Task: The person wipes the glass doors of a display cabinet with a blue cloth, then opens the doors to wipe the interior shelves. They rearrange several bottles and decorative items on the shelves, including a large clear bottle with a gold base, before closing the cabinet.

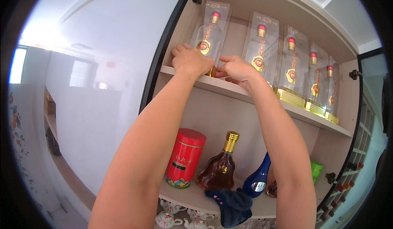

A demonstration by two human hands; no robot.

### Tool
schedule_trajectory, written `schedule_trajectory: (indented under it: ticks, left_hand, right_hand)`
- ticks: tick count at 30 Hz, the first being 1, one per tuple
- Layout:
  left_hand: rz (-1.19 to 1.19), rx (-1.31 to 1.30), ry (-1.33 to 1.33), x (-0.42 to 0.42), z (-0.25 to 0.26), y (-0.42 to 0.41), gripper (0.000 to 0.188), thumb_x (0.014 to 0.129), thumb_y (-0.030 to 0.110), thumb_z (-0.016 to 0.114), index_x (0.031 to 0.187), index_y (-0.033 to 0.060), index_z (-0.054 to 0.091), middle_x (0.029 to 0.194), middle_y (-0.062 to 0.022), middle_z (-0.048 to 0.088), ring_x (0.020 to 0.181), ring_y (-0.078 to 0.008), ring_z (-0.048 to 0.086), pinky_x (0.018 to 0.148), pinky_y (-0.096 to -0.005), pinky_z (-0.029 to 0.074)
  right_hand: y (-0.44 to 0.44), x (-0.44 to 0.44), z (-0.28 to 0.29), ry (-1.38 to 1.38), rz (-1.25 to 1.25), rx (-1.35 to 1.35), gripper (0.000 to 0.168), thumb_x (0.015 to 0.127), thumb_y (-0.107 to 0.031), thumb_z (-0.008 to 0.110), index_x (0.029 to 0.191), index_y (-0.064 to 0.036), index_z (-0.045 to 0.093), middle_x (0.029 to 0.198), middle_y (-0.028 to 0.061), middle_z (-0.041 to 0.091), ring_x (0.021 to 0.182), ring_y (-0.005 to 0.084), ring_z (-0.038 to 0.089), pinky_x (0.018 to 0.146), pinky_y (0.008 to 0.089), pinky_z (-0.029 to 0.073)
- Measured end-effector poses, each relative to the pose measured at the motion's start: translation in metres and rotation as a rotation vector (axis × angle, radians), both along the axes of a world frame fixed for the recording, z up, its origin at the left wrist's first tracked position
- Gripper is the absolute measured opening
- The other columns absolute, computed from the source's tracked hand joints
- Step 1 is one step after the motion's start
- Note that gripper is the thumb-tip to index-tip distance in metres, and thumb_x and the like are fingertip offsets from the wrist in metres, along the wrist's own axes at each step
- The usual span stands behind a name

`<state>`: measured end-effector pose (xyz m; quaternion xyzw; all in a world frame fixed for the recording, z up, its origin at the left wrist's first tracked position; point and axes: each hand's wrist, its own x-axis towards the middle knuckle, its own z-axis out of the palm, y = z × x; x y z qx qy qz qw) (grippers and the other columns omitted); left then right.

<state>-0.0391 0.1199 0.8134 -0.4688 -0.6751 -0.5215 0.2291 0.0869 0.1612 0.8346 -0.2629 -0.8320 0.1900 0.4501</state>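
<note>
My left hand (192, 61) is on the lower left part of a clear box with a liquor bottle (212, 32) inside, its fingers at the side and its thumb across the front. On the box's right, my right hand (238, 70) has its fingers spread towards the lower right edge; whether they grip it is unclear. The boxed bottle has a red and gold cap and stands upright at the left end of the upper shelf (227, 89). My hands hide most of its base. A second boxed bottle (259, 51) stands just beyond my right hand.
More boxed bottles (291, 66) line the shelf to the right. Below are a red canister (186, 158), an amber bottle (219, 167), a blue bottle (258, 177) and a dark cloth (233, 206) hanging over the lower shelf edge. Teapots (167, 219) stand underneath. Open cabinet doors (116, 60) flank the shelves.
</note>
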Motion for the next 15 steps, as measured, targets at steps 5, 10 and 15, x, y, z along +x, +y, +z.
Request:
schedule_trajectory:
  ticks: [5,10,15]
  left_hand:
    - [0.002,0.062,-0.006,-0.004,0.002,0.016,0.064,0.075,0.028,0.052,0.121,-0.0128,0.035,0.124,-0.0274,0.036,0.120,-0.0378,0.030,0.094,-0.0414,0.038]
    - [0.066,0.308,0.092,-0.006,-0.006,0.015,0.040,0.081,0.022,0.051,0.109,-0.0060,0.048,0.111,-0.0288,0.045,0.107,-0.0417,0.042,0.091,-0.0437,0.037]
    - [-0.163,0.804,0.430,-0.008,-0.015,0.016,0.020,0.079,0.010,0.056,0.095,-0.0006,0.058,0.098,-0.0170,0.053,0.096,-0.0323,0.050,0.080,-0.0391,0.043]
  right_hand:
    - [0.012,0.042,0.015,0.396,-0.311,0.494,0.038,0.075,-0.006,0.048,0.111,0.003,0.056,0.105,0.0195,0.059,0.092,0.0301,0.060,0.079,0.0363,0.045]
    - [-0.005,0.096,0.002,0.516,-0.488,0.501,0.037,0.076,-0.008,0.048,0.109,0.006,0.055,0.110,0.0235,0.057,0.101,0.0331,0.056,0.087,0.0340,0.043]
    - [-0.010,0.107,-0.017,0.388,-0.521,0.401,0.039,0.076,-0.013,0.050,0.105,0.012,0.054,0.106,0.0287,0.056,0.103,0.0366,0.054,0.088,0.0365,0.042]
